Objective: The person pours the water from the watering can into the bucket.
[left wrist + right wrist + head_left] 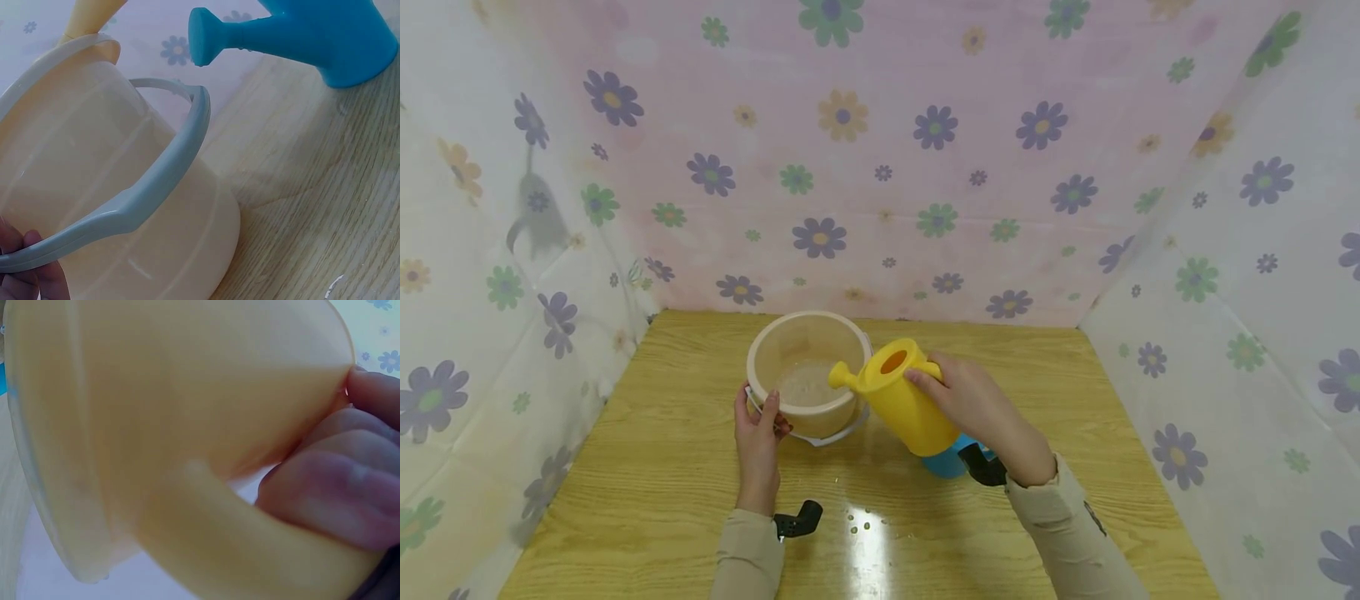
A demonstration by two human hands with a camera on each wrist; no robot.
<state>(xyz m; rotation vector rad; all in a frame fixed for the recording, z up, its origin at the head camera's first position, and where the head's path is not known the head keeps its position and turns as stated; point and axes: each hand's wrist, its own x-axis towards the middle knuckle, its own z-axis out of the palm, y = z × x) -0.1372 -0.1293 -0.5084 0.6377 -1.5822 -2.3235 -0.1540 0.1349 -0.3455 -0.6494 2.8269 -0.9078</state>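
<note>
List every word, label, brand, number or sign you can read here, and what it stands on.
None: no lettering can be read on the bucket, yellow watering can, blue watering can or table.
The backdrop shows only printed flowers.
Any marking on the black wrist piece is too small to read.
</note>
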